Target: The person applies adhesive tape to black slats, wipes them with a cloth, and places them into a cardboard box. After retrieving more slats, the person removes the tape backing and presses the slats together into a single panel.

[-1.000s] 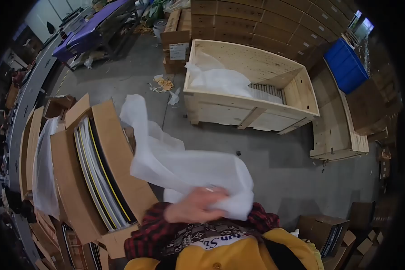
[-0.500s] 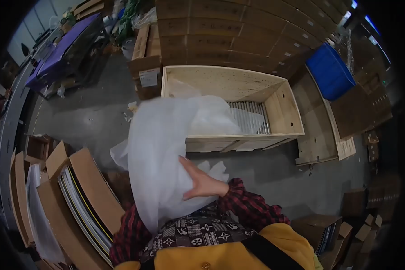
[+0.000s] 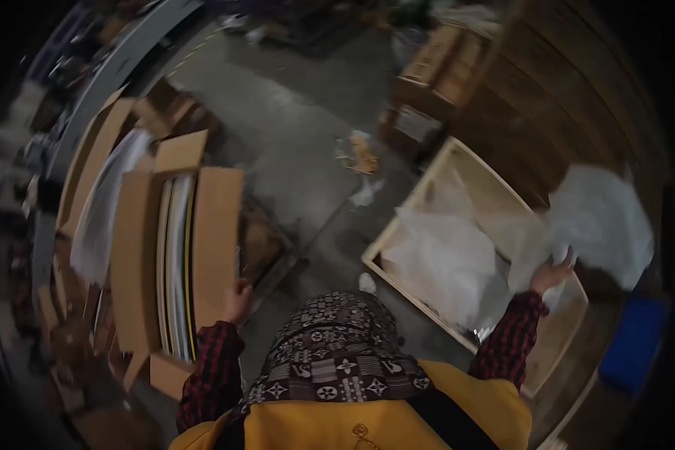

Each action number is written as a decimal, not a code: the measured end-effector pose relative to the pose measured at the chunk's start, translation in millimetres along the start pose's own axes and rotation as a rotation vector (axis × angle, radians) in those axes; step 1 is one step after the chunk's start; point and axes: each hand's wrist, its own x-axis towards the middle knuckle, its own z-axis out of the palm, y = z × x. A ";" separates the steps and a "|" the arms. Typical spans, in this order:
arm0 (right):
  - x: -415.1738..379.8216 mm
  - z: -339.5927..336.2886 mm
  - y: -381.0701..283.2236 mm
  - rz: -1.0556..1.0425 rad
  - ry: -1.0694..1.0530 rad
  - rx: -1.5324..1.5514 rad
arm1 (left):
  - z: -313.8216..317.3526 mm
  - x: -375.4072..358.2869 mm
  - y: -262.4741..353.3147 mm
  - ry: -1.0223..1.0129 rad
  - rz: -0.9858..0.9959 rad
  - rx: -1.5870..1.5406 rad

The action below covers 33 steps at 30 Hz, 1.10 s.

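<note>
My right hand (image 3: pixel 552 273) is stretched out to the right over the wooden crate (image 3: pixel 418 298), its fingers on a white foam sheet (image 3: pixel 601 225) that billows past the crate's far side. More white foam sheeting (image 3: pixel 442 259) lies inside the crate, with a strip of metal slats showing near its front edge. On the other side, my left hand (image 3: pixel 238 301) hangs low beside the outer flap of an open cardboard box (image 3: pixel 219 255), and its fingers are blurred. Upright in that box stand several thin flat panels (image 3: pixel 176 262), one with a yellow edge.
A blue bin (image 3: pixel 634 345) is at the far right. Stacked cartons (image 3: pixel 570 97) rise behind the crate, with a labelled box (image 3: pixel 416 124) at its corner. Brown scraps (image 3: pixel 364 154) lie on the grey floor (image 3: pixel 300 127). Another open carton (image 3: pixel 101 169) stands at the left.
The view has swung left and down. The bundled foam sheet has gone from my front to the far right with my right hand, and my left hand now shows by the cardboard box.
</note>
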 end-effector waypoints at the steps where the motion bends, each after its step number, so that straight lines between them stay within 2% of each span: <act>1: -45.2 49.5 0.1 0.003 -0.178 0.002 | -4.9 -31.6 -13.5 -0.022 -0.088 0.178; 2: -98.8 103.6 20.4 -0.044 -0.491 0.024 | -7.3 -59.7 -25.1 -0.064 -0.191 0.272; 3: -164.7 161.3 47.3 0.055 -0.903 -0.187 | -8.3 -83.3 -37.3 -0.130 -0.286 0.356; 4: -225.1 192.0 62.9 -0.127 -1.191 -0.175 | -5.7 -104.4 -58.9 -0.198 -0.394 0.378; 5: -252.0 199.3 39.0 -0.199 -1.546 -0.191 | 0.6 -123.2 -80.7 -0.276 -0.489 0.393; 7: -277.4 193.2 -31.7 -0.090 -1.775 -0.186 | 5.1 -166.5 -100.6 -0.138 -0.541 0.375; 12: -292.2 249.7 -89.6 -0.137 -1.703 -0.025 | 2.3 -178.1 -118.8 -0.172 -0.769 0.082; 16: -266.6 259.6 -141.9 -0.243 -1.718 -0.145 | -9.2 -122.7 -137.5 -0.230 -0.733 0.043; 20: -248.8 246.7 -185.6 -0.403 -1.755 -0.290 | -45.3 -30.7 -139.8 0.092 -0.664 -0.155; 24: -234.5 238.4 -257.6 -0.634 -1.816 -0.448 | -75.8 46.2 -119.5 0.213 -0.611 -0.339; 26: -230.9 246.3 -310.6 -0.809 -1.823 -0.499 | -74.9 86.0 -118.2 0.286 -0.575 -0.782; 28: -239.8 266.7 -387.0 -0.999 -1.821 -0.454 | -84.4 133.1 -107.2 0.336 -0.576 -0.929; 29: -244.8 290.6 -425.9 -1.032 -1.992 -0.340 | -92.2 159.6 -105.0 0.374 -0.569 -1.042; 31: -261.5 324.2 -505.0 -1.183 -1.870 -0.039 | -93.1 221.2 -121.7 0.482 -0.566 -1.102; 33: -281.9 390.5 -573.4 -1.085 -1.995 0.046 | -100.8 281.8 -131.8 0.744 -0.588 -0.633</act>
